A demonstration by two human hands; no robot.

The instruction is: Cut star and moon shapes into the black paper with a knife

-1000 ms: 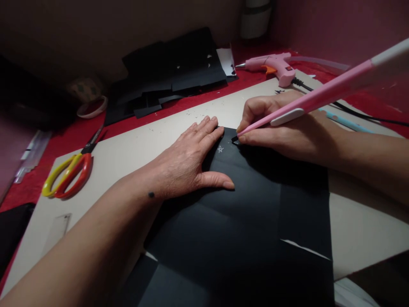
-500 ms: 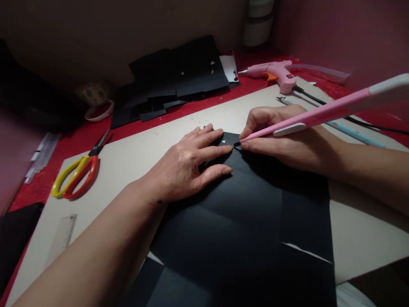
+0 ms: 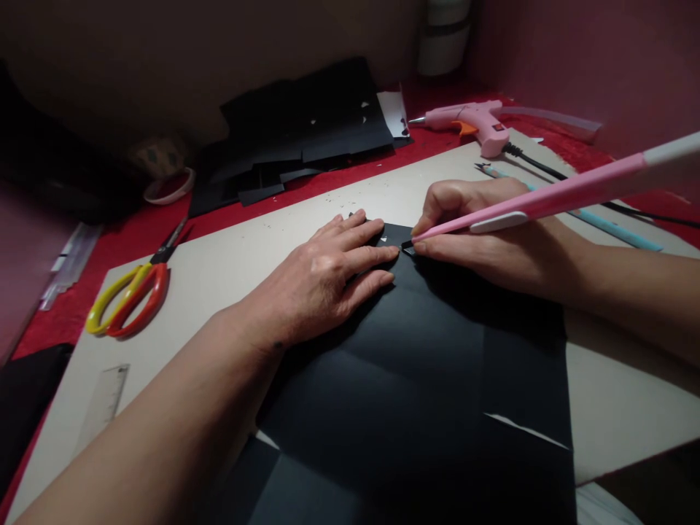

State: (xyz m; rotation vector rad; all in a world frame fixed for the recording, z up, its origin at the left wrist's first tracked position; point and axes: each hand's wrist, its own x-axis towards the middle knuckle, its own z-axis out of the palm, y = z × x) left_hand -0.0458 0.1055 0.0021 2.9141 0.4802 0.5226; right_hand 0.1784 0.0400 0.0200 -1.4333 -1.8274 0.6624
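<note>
A sheet of black paper point(image 3: 415, 372) with slits and fold lines lies before me on a pale board. My left hand point(image 3: 322, 281) is spread on its upper left part, fingers stretched and pressing down. Held in my right hand point(image 3: 497, 254) is a pink craft knife point(image 3: 580, 191) with a white slider, its handle slanting up to the right. The blade tip meets the paper just beside my left index fingertip. A small pale cut-out shows near those fingers. My right fingertips pinch the knife low, close to its blade.
Yellow-and-red scissors point(image 3: 128, 297) and a clear ruler point(image 3: 103, 401) lie on the board point(image 3: 213, 270) at left. Behind are black paper scraps point(image 3: 322, 117) and a pink glue gun point(image 3: 475, 122) with its cord. A light-blue pencil point(image 3: 617, 227) lies beyond my right wrist.
My left thumb has drawn slightly up toward the index finger. The knife's blade stays at nearly the same spot, while its handle has shifted a little to the right.
</note>
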